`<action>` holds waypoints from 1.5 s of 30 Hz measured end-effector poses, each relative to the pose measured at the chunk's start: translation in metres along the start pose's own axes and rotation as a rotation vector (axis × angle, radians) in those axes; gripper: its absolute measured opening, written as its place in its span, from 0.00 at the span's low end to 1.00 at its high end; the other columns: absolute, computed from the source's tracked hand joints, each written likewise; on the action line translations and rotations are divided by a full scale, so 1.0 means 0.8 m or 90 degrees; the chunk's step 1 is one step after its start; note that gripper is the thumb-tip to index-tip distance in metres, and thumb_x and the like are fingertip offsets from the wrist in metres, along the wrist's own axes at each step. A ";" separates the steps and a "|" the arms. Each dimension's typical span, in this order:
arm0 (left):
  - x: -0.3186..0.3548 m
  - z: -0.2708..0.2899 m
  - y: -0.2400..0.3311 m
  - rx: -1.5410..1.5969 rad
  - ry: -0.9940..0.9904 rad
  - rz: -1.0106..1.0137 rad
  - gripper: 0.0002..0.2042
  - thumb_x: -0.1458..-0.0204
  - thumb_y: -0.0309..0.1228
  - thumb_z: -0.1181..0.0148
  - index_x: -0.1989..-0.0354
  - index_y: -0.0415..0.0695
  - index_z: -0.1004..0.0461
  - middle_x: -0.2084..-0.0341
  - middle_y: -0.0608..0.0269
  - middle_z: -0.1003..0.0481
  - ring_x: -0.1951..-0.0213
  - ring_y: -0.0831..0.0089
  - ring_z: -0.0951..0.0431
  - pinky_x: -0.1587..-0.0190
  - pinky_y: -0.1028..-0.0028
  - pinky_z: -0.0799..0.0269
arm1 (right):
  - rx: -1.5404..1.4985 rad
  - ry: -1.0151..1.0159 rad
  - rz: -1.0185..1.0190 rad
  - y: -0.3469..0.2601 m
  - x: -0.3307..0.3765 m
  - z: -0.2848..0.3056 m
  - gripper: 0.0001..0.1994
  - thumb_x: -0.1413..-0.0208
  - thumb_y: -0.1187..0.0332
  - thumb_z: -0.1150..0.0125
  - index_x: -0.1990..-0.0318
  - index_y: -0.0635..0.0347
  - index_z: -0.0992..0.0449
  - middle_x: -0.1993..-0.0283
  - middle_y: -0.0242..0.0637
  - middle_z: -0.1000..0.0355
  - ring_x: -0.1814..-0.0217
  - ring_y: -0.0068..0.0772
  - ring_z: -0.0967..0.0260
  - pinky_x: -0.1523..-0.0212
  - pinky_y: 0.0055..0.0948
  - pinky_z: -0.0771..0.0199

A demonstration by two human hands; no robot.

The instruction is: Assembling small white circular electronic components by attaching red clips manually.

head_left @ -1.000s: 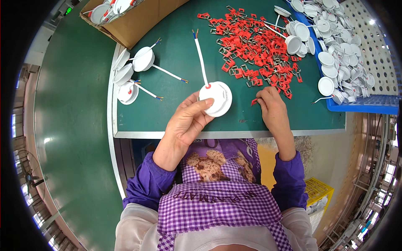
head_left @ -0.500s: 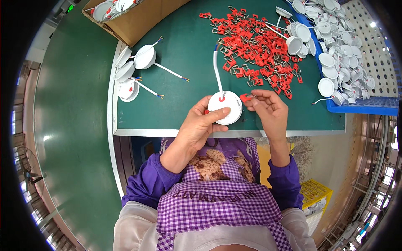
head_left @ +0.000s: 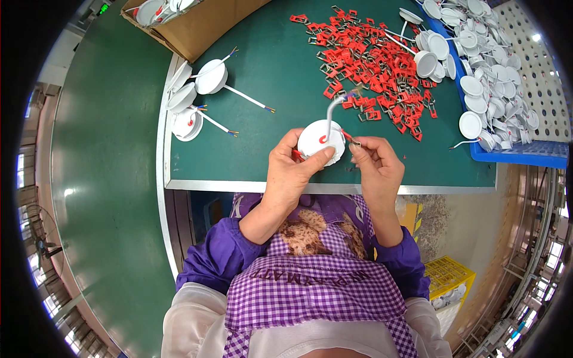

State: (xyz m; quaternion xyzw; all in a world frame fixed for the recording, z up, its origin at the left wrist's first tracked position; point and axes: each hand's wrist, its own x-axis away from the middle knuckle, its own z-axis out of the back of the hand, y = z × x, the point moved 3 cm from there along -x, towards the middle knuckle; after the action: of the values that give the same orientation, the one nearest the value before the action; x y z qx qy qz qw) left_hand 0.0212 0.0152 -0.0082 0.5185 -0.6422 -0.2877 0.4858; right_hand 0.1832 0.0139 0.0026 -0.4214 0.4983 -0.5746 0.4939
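Note:
Near the table's front edge, my left hand (head_left: pixel 292 167) is closed round the left side of a round white lamp housing (head_left: pixel 314 136), its thumb across the face. A white cable with a blurred wire end rises from the housing. A bit of red shows at the housing's left rim, beside my fingers. My right hand (head_left: pixel 380 165) pinches a small red clip with a metal spring (head_left: pixel 353 141), which meets the housing's right rim. Whether the clip is seated there I cannot tell. Beyond my hands lies a heap of red spring clips (head_left: pixel 373 65).
Several white lamp housings with cables (head_left: pixel 212 77) lie at the table's left edge. A cardboard box (head_left: pixel 185 37) of lamps stands at the back left. On the right is a blue crate (head_left: pixel 518 156) full of housings; a yellow crate (head_left: pixel 446 275) stands below the table.
The red clip in my right hand has come from just off the housing to its right rim. The housing has turned a little, and its cable now leans right.

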 end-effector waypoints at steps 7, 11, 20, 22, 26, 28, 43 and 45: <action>-0.001 0.002 -0.006 -0.063 -0.002 -0.106 0.13 0.53 0.24 0.32 0.59 0.37 0.26 0.68 0.66 0.23 0.67 0.83 0.25 0.64 0.81 0.28 | 0.127 -0.015 0.124 -0.020 0.010 -0.015 0.06 0.44 0.80 0.42 0.60 0.69 0.24 0.62 0.41 0.25 0.67 0.27 0.24 0.67 0.22 0.24; -0.003 0.005 -0.002 -0.134 -0.032 -0.138 0.14 0.52 0.24 0.33 0.57 0.37 0.25 0.67 0.67 0.23 0.66 0.83 0.25 0.63 0.81 0.28 | 0.167 -0.023 0.131 -0.024 0.009 -0.018 0.06 0.46 0.80 0.42 0.60 0.67 0.24 0.64 0.43 0.25 0.68 0.31 0.23 0.67 0.25 0.23; -0.011 0.015 0.005 -0.191 -0.104 -0.133 0.13 0.53 0.24 0.33 0.58 0.39 0.24 0.70 0.71 0.24 0.68 0.85 0.28 0.65 0.81 0.32 | 0.183 -0.045 0.221 -0.018 0.000 -0.017 0.07 0.51 0.80 0.39 0.63 0.65 0.25 0.65 0.43 0.26 0.66 0.38 0.26 0.66 0.30 0.27; -0.012 0.025 0.004 -0.218 -0.136 -0.122 0.13 0.53 0.24 0.33 0.59 0.40 0.24 0.71 0.72 0.25 0.69 0.85 0.29 0.66 0.82 0.33 | 0.197 -0.054 0.266 -0.023 0.003 -0.018 0.07 0.51 0.80 0.39 0.63 0.65 0.25 0.65 0.43 0.26 0.66 0.38 0.27 0.65 0.30 0.27; -0.013 0.022 0.024 -0.315 -0.190 -0.193 0.12 0.54 0.25 0.32 0.60 0.41 0.24 0.71 0.74 0.26 0.69 0.85 0.29 0.66 0.82 0.33 | 0.275 -0.063 0.279 -0.021 0.006 -0.016 0.07 0.50 0.79 0.38 0.63 0.65 0.26 0.64 0.41 0.27 0.65 0.34 0.26 0.64 0.27 0.27; -0.012 0.019 0.035 -0.302 -0.215 -0.161 0.12 0.54 0.24 0.32 0.61 0.41 0.24 0.70 0.73 0.26 0.69 0.85 0.29 0.66 0.81 0.33 | -0.053 -0.099 0.026 0.003 -0.002 -0.011 0.09 0.49 0.80 0.38 0.59 0.66 0.27 0.61 0.37 0.27 0.63 0.28 0.26 0.62 0.25 0.26; 0.009 0.014 0.039 -0.253 -0.133 -0.117 0.14 0.58 0.31 0.26 0.68 0.37 0.24 0.78 0.68 0.25 0.76 0.83 0.27 0.73 0.80 0.31 | -0.245 -0.185 -0.098 -0.011 0.010 -0.008 0.13 0.42 0.75 0.41 0.50 0.68 0.29 0.59 0.32 0.32 0.64 0.20 0.29 0.63 0.19 0.27; 0.002 0.019 0.040 -0.295 -0.067 -0.064 0.12 0.57 0.29 0.28 0.67 0.37 0.24 0.75 0.63 0.22 0.73 0.80 0.23 0.70 0.79 0.27 | -0.028 -0.031 -0.028 0.000 -0.010 0.010 0.12 0.43 0.73 0.39 0.53 0.67 0.27 0.60 0.34 0.31 0.67 0.19 0.29 0.66 0.18 0.30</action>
State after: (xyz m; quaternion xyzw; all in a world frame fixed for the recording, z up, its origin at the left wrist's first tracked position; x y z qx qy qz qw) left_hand -0.0056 0.0214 0.0148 0.4084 -0.5570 -0.4779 0.5428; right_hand 0.1923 0.0202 0.0040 -0.4573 0.4890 -0.5638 0.4836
